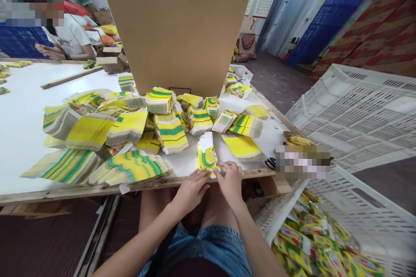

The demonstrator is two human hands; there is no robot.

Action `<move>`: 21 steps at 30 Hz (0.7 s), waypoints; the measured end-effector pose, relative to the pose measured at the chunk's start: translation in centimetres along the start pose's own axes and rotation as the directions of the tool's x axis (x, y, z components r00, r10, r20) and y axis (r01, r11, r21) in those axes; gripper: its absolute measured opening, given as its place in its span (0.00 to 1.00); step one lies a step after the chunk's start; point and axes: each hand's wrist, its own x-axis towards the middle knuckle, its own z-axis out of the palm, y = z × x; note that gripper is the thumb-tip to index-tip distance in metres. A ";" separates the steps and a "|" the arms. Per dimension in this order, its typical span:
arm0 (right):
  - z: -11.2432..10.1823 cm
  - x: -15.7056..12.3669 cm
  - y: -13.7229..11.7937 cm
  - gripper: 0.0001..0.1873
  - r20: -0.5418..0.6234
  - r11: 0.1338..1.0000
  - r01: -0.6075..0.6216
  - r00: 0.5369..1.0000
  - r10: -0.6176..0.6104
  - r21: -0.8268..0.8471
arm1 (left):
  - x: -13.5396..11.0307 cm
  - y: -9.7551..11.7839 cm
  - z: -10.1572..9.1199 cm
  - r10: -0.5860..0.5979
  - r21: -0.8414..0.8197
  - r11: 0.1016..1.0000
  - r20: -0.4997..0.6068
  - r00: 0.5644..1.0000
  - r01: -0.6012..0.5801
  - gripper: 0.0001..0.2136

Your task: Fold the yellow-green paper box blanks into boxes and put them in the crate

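On the table's near edge lies a small fanned stack of yellow-green printed packaging bags, its white ends pointing away from me. My left hand presses its fingertips on the near left corner of this stack. From the right, my right hand grips the near right corner, thumb on the bags and fingers curled beside them. Behind the hands, bundles of similar bags are heaped. A flat yellow bundle lies right of the stack, and striped bundles spread out to the left.
A large brown cardboard panel stands behind the heap. Black scissors handles and bananas are at the table's right edge. Below right, a white crate holds many packets. A co-worker sits far left.
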 end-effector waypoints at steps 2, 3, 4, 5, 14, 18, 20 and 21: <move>0.3 0.2 0.0 0.16 0.002 0.997 -0.038 0.999 0.038 0.067 | -0.1 0.1 -0.1 0.003 -0.023 1.000 0.005 1.000 -0.002 0.16; 0.3 0.1 0.0 0.16 0.013 0.992 -0.063 0.998 0.062 0.111 | -0.2 0.2 -0.1 -0.003 -0.053 0.999 0.003 1.000 0.003 0.16; 0.2 -0.1 0.1 0.17 0.029 0.983 -0.090 0.996 0.086 0.161 | -0.3 0.4 -0.2 -0.020 -0.095 0.995 -0.019 1.000 0.018 0.15; 0.0 -0.4 0.0 0.17 0.048 0.970 -0.118 0.993 0.110 0.215 | -0.4 0.6 -0.2 -0.056 -0.152 0.987 -0.069 0.996 0.045 0.14; -1.3 -4.4 -1.5 0.21 0.294 0.760 -0.355 0.929 0.224 0.544 | 0.6 2.5 -1.2 -0.439 -0.915 0.344 0.040 0.897 0.209 0.21; -1.2 -5.3 -2.2 0.20 0.376 0.713 -0.412 0.900 0.221 0.567 | 0.5 3.1 -1.5 -0.395 -0.958 0.144 0.175 0.902 0.249 0.22; -1.4 -5.4 -2.4 0.18 0.387 0.720 -0.414 0.896 0.217 0.556 | 0.3 3.2 -1.6 -0.391 -0.954 0.156 0.177 0.903 0.255 0.22; -1.5 -5.5 -2.5 0.17 0.389 0.734 -0.408 0.897 0.210 0.543 | 0.3 3.3 -1.6 -0.396 -0.949 0.180 0.171 0.902 0.259 0.22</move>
